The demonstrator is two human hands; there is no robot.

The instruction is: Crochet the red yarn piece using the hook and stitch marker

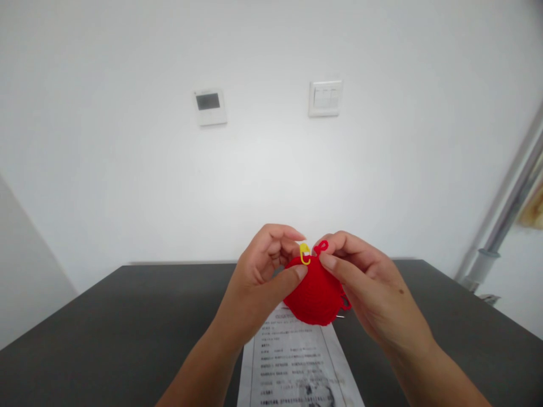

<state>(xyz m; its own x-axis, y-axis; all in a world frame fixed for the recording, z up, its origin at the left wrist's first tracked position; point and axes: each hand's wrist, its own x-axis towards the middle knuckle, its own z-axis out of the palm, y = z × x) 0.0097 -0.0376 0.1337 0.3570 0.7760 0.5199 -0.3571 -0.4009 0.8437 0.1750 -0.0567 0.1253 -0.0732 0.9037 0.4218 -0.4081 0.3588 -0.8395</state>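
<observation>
A red knitted or crocheted piece [314, 294] hangs between my two hands above a printed sheet. My left hand [269, 265] pinches its upper left edge with the thumb in front. Beside that thumb, a yellow stitch marker [304, 254] is hooked into the top edge. My right hand [365, 271] pinches the upper right edge, where a small loop of red yarn [322, 246] sticks up from between thumb and fingers. More red yarn loops show at the piece's right side. A thin metal tip [340, 316] pokes out near the lower right.
The printed paper [292, 362] lies on a dark table [169, 305]. Behind it, a white wall carries a thermostat panel [211, 107] and a switch plate [325, 98]. A grey pipe [513, 198] runs along the right side.
</observation>
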